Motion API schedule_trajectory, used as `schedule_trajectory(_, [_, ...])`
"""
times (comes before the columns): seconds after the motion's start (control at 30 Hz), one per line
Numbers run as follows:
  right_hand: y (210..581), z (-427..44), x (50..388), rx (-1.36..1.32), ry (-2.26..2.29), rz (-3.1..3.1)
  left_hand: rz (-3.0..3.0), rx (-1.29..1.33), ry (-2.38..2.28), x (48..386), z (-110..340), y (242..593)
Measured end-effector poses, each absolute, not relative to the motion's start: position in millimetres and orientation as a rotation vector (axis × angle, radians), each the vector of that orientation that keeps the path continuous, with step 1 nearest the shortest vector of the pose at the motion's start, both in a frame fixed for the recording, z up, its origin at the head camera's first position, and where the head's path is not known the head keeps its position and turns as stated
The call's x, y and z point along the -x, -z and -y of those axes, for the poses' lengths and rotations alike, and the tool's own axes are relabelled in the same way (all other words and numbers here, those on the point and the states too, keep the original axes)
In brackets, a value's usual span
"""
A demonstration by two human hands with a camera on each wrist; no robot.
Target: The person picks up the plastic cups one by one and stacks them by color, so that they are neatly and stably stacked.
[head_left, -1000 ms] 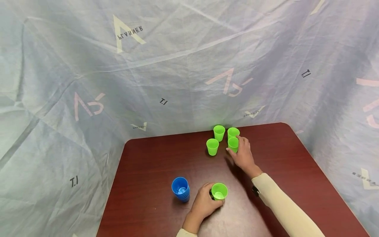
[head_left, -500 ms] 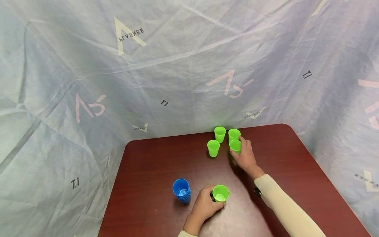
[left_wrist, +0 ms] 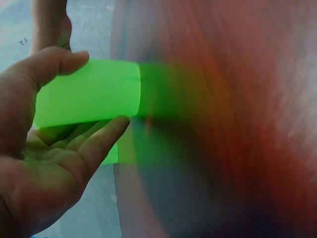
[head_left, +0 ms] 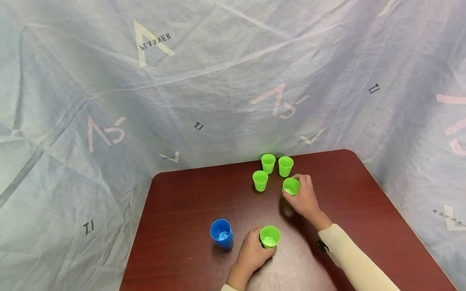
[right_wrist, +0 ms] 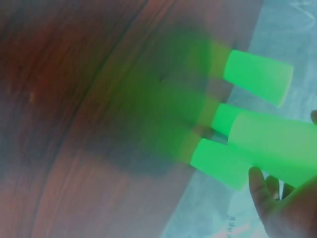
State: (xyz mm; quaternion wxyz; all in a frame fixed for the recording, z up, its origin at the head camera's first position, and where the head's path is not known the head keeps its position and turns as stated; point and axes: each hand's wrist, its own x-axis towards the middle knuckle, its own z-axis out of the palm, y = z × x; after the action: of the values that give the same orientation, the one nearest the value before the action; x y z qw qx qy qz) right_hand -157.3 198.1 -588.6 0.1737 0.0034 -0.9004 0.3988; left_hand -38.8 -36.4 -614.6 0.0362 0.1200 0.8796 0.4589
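Near the front of the table, my left hand grips a green cup from its left side; the left wrist view shows thumb and fingers around this cup. Farther back, my right hand holds another green cup by its right side, with a shadow below it on the table. In the right wrist view this cup is nearest, with the right hand at its lower edge. Three more green cups, among them, stand upright behind. A stack of blue cups stands left of my left hand.
The dark red table has its back edge against a grey printed cloth, which also hangs at the left and right. The three standing green cups are close together near that back edge.
My right hand has moved toward the front and slightly right, bringing its green cup away from the cup behind it. My left hand and its cup have stayed nearly in place.
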Motion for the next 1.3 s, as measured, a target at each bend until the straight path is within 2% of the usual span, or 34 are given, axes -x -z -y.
schedule_trajectory(0.43, [570.2, -193.0, 125.5, -0.14, -1.211, 2.457, -2.738, -0.376, -1.415, 34.5, 33.9, 619.4])
schedule_trajectory(1.3, [568.5, -170.3, 98.4, -0.549, -1.177, 2.407, -2.747, -0.431, -1.386, 38.6, 36.7, 619.1])
